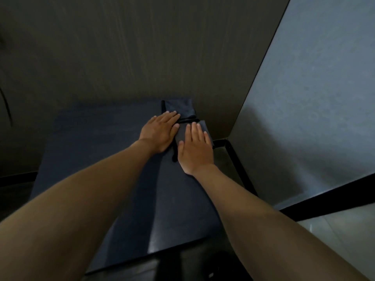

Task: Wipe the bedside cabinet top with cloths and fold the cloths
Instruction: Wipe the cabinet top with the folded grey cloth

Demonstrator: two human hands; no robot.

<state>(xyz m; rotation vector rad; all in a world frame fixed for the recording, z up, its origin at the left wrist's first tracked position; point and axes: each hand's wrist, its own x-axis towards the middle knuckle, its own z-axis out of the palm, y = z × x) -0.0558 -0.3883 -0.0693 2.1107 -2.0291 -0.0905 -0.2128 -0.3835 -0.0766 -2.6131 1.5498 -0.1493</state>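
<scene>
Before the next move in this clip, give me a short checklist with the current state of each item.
1. Left hand flat, fingers straight, fingertips on the far cloth: ok.
2. Right hand flat on the near cloth: ok.
3. Far cloth folded: ok.
4. Near cloth fully folded: cannot tell, hand covers it.
5. Both cloths lie on the cabinet top, far right corner: ok.
6. Top wiped clean: cannot tell, too dark.
</scene>
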